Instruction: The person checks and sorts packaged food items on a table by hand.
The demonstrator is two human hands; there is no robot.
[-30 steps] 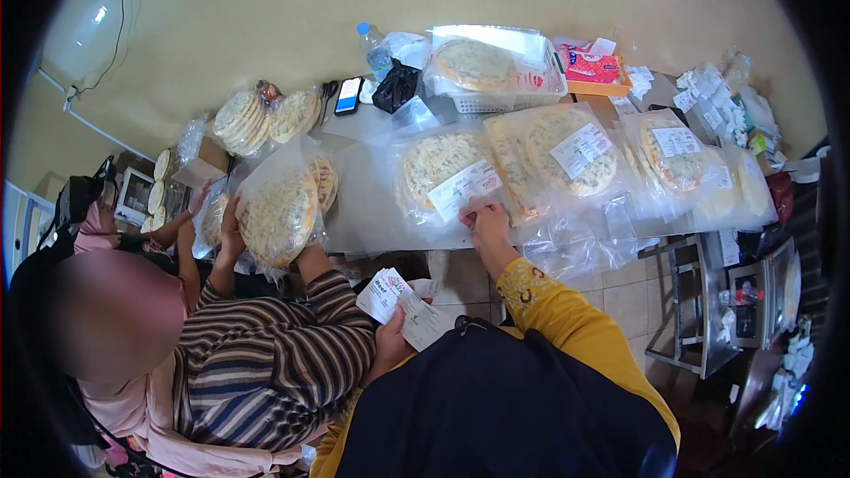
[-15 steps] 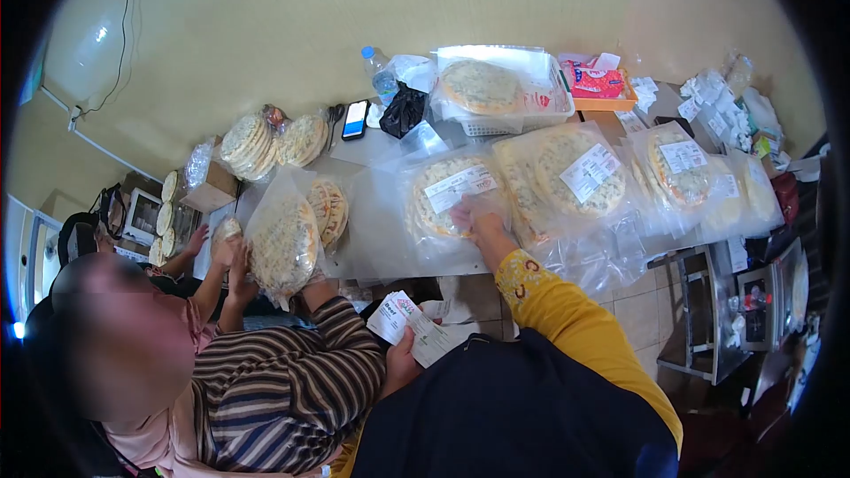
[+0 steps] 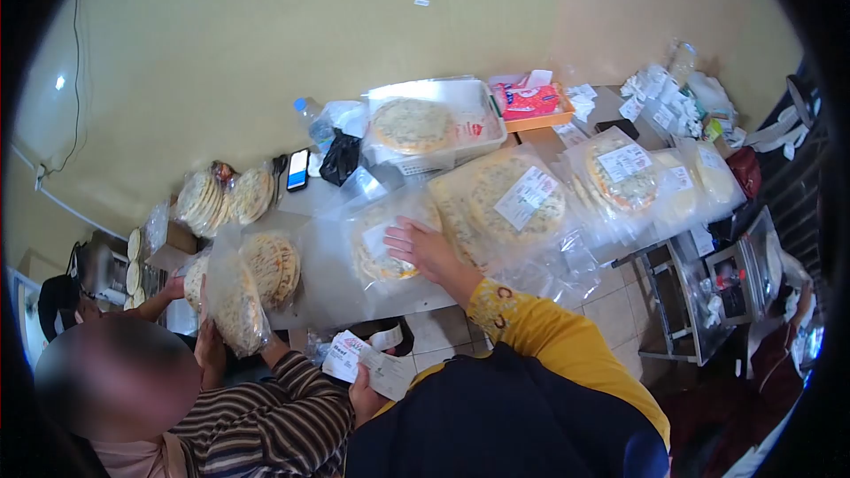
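Note:
My right hand point(image 3: 431, 250), out of a yellow sleeve, lies flat with fingers extended over a white label point(image 3: 374, 241) on a bagged pizza point(image 3: 370, 267). Part of that label is hidden under the fingers. Low in the view, my left hand point(image 3: 365, 397) is closed on a stack of printed labels point(image 3: 382, 373); the word "Beef" shows on the top one. Just right of my right hand lie more bagged pizzas point(image 3: 496, 204) bearing a label point(image 3: 529, 198).
At left, a co-worker in a striped sleeve point(image 3: 274, 425) handles a bagged pizza point(image 3: 235, 296). Behind stand a white basket point(image 3: 482, 143), a phone point(image 3: 298, 170), a water bottle point(image 3: 316, 124) and an orange box point(image 3: 553, 115). Crumpled paper point(image 3: 660, 88) lies at the right.
My right hand has gone from pressing the label with bent fingers to lying flat across it. The camera view has turned right. The co-worker's bagged pizza is tilted more upright.

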